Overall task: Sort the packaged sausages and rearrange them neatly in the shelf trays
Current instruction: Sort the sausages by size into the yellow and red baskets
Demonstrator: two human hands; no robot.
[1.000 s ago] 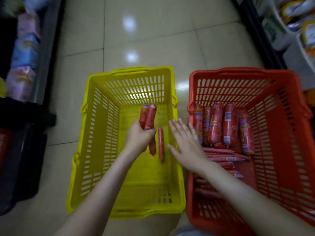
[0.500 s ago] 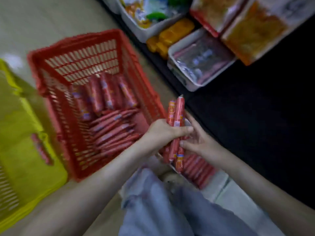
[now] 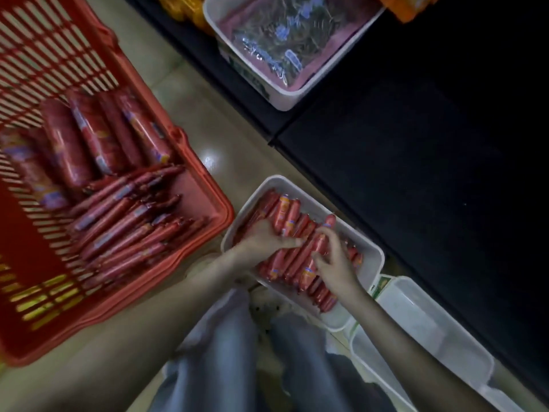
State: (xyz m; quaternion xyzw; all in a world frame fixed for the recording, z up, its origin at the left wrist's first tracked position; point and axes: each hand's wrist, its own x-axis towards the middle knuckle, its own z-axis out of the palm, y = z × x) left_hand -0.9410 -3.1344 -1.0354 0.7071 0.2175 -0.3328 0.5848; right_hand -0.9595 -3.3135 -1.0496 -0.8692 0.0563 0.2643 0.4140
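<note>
A white shelf tray stands on the floor at my knees, filled with slim red packaged sausages lying side by side. My left hand is in the tray, its fingers curled over a small bundle of these sausages. My right hand is beside it and pinches one sausage on the pile. Left of the tray, a red basket holds thick sausages at the back and several thin sausages in front.
An empty white tray lies at the lower right, touching the filled one. Another white tray with pink and clear packets sits on the dark shelf above. My jeans-clad legs fill the lower middle.
The view swung from the yellow basket to the shelf. My left hand carried the bundle of sausages over and lowered it into the white tray, where my right hand joined it.
</note>
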